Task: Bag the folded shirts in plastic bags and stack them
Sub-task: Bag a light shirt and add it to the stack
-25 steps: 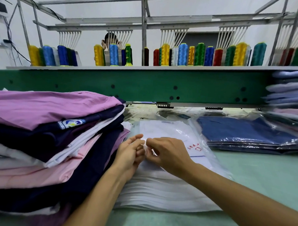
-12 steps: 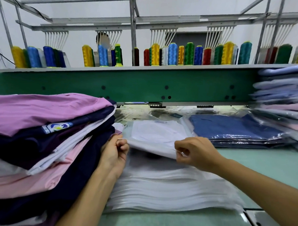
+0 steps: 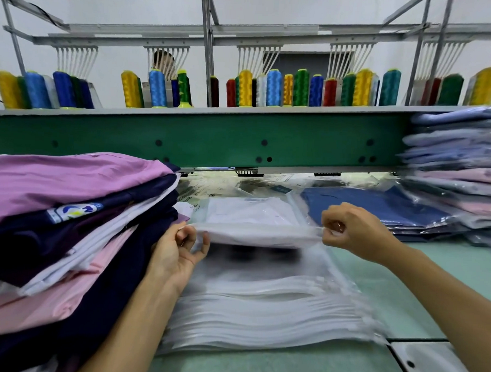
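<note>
Nearest to us lay the pale green table [image 3: 273, 367], with a white inset panel [image 3: 433, 365] at its lower right corner. On the table sat a thick stack of empty plastic bags [image 3: 261, 316], its edges smeared by motion blur.

We recorded the left hand [image 3: 177, 247] with thumb and fingers pinching the left corner of the top bag [image 3: 253, 231]. The right hand [image 3: 352, 230] had its fingers curled and pinched the right corner of the same edge. The bag's near edge was stretched between the two hands and held clear of the stack, with a dark gap showing under it. Whether its far end rested on the stack we could not tell.

Touching the left forearm was the pile of folded shirts [image 3: 68, 220], unbagged: lilac on top, then navy, white and pink layers, and a printed label on one navy fold. The pile stood just beside the bag stack.

Beyond the right hand a bagged blue shirt [image 3: 373, 205] lay flat on other bagged pieces. At the far right rose a taller stack of bagged shirts [image 3: 459, 167], pale blue and pink, blurred.

Behind everything ran a green beam [image 3: 212, 136]. The ledge above it carried thread spools [image 3: 271, 85] in yellow, blue, green and red, under a grey metal frame [image 3: 208, 43]. A person [image 3: 162, 61] was partly visible behind the spools.
</note>
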Demonstrator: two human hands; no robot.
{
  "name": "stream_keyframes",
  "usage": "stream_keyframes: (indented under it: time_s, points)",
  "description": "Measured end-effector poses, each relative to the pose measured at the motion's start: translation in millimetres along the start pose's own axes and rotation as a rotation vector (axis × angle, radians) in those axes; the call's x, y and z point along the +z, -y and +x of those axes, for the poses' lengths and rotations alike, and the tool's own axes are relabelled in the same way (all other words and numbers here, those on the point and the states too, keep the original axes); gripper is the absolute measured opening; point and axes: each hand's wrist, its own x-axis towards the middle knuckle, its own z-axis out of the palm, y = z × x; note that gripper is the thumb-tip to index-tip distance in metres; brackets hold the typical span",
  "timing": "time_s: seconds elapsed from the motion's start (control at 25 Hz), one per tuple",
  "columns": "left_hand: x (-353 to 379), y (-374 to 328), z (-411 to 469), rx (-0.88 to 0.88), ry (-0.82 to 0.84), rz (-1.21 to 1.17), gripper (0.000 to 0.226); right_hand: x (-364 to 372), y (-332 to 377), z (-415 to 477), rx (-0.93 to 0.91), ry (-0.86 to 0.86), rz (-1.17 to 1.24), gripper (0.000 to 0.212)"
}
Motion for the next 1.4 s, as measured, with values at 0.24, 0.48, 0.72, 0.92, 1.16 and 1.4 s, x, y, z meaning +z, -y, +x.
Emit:
stream_keyframes:
  time_s: [0.24, 0.48, 0.72, 0.92, 1.16, 1.4]
  points:
    - [0.6, -0.1, -3.2, 0.014, 0.016, 0.001, 0.025, -3.0, -9.7, -2.0, 0.085, 0.004, 0.184, 0.024]
    - [7.7, -0.5, -14.0, -0.029, -0.02, -0.122, 0.034, -0.4, -4.3, 0.8, 0.116, -0.092, 0.336, 0.026]
    - [59.1, 57.1, -28.5, -0.215, -0.088, 0.211, 0.058, 2.7, 20.0, 7.1, 0.117, -0.183, 0.57, 0.024]
    - [97.8, 93.5, -9.1, -0.11, -0.34, 0.265, 0.055, 3.7, 55.6, 0.2, 0.014, -0.054, 0.731, 0.021]
    - [105.0, 74.6, 11.6, 0.219, -0.349, 0.605, 0.073, 15.4, 62.9, 2.9, 0.125, -0.154, 0.909, 0.014]
    - [145.4, 18.8, 34.4, 0.363, -0.258, 0.682, 0.064, 21.0, 46.5, 37.0, 0.379, -0.436, 0.753, 0.015]
